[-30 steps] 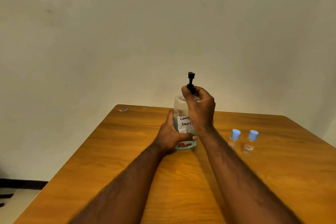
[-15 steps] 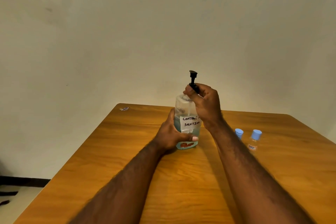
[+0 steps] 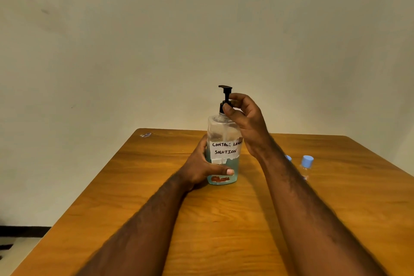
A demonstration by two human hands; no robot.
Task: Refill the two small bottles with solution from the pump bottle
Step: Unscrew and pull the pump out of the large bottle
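A clear pump bottle (image 3: 223,132) with bluish liquid, a black pump head and a handwritten white label stands upright mid-table. My left hand (image 3: 202,167) grips its lower body, thumb across the front. My right hand (image 3: 243,119) pinches the black pump collar at the neck, fingers curled round it. To the right stand two small clear bottles with blue caps: one (image 3: 306,167) is in full view, the other (image 3: 288,158) is mostly hidden behind my right forearm.
The wooden table (image 3: 224,219) runs back to a plain wall. A small scrap (image 3: 146,134) lies near its far left corner. The floor shows at the lower left past the table's left edge.
My right hand has turned at the pump collar, and the pump nozzle now points left. The label shows more fully. My left hand keeps its grip on the bottle.
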